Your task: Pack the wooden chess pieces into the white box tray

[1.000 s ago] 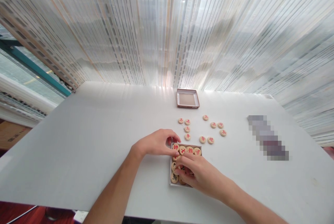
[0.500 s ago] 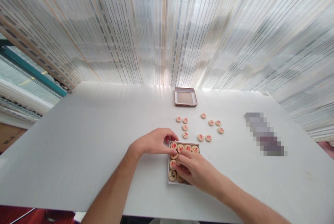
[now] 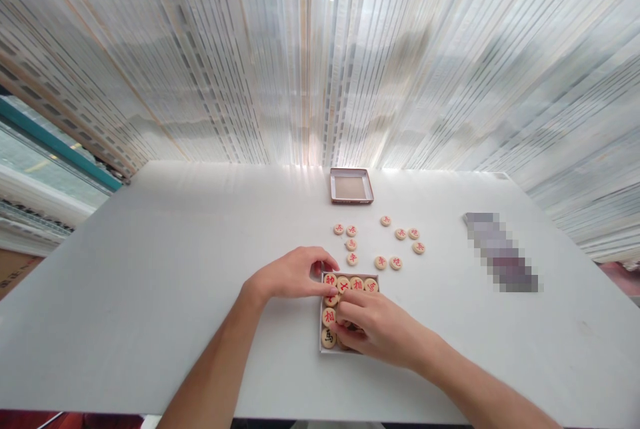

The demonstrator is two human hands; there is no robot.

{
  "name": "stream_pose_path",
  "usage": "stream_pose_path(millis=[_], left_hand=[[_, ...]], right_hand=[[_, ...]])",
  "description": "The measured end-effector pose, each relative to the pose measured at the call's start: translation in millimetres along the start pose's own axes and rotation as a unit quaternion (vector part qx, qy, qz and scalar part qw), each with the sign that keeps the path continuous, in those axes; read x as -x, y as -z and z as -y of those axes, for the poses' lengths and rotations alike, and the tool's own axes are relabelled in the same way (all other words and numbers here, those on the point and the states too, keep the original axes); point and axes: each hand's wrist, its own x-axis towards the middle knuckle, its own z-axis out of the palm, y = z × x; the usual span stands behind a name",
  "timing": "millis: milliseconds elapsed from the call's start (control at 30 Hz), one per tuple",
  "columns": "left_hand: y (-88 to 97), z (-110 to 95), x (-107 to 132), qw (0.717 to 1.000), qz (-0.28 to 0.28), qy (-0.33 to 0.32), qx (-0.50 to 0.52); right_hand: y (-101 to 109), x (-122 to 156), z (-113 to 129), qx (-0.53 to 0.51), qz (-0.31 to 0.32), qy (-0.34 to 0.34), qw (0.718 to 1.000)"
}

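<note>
A shallow open box (image 3: 321, 342) holds round wooden xiangqi pieces, some with red characters and some with black ones. At its far left corner, my left hand (image 3: 287, 274) grips the box, thumb over the rim by a red piece (image 3: 330, 280) and fingertips at the back edge. My right hand (image 3: 377, 322) reaches over the box with fingers pinched down among the pieces. Whatever it pinches is hidden, and the hand covers the box's middle and right. A piece with a black character (image 3: 328, 337) shows in the near left corner.
Behind the box, several loose red-lettered xiangqi pieces (image 3: 352, 259) lie scattered on the white table (image 3: 175, 269). The box lid (image 3: 351, 202) lies upturned near the back edge. A pixelated object (image 3: 505, 255) is at the right. Pale strip curtains (image 3: 300, 69) rise behind the table.
The view has shifted slightly. My right fingers have moved a little over the box, showing more of the red piece at its left side. My left hand keeps its place.
</note>
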Motion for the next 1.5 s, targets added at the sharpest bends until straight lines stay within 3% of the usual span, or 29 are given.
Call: stream_pose_path(millis=[200, 367, 567, 667, 767, 867, 1100, 1300, 1500], left_hand=[[-1.3, 0.3, 0.1, 1.000, -0.007, -0.001, 0.007], [-4.6, 0.9, -3.9, 0.999, -0.036, 0.021, 0.013], [-9.0, 1.3, -12.0, 0.991, -0.130, 0.024, -0.027], [-12.2, 4.6, -15.0, 0.982, -0.179, 0.010, -0.067], [-14.3, 8.5, -16.9, 0.976, -0.199, -0.008, -0.087], [-15.8, 11.1, -18.7, 0.973, -0.210, -0.027, -0.096], [-21.5, 15.8, -26.1, 0.949, -0.256, -0.114, -0.141], [-22.1, 24.2, -31.6, 0.931, -0.284, -0.126, -0.192], [-22.4, 25.4, -36.2, 0.926, -0.255, -0.150, -0.235]], right_hand=[[10.0, -0.5, -4.8, -0.016, -0.032, 0.008, 0.999], [33.5, 0.6, -34.0, -0.012, -0.176, -0.043, 0.983], [69.6, 10.3, -77.9, 0.053, -0.358, -0.141, 0.921], [80.4, 15.1, -88.3, 0.090, -0.408, -0.191, 0.888], [82.0, 16.4, -91.1, 0.094, -0.399, -0.223, 0.885], [77.3, 14.5, -88.5, 0.070, -0.359, -0.225, 0.903], [59.7, 9.4, -81.8, 0.034, -0.245, -0.179, 0.952], [43.6, 3.0, -82.8, 0.029, -0.183, -0.112, 0.976], [39.2, 2.7, -83.7, 0.041, -0.135, -0.087, 0.986]])
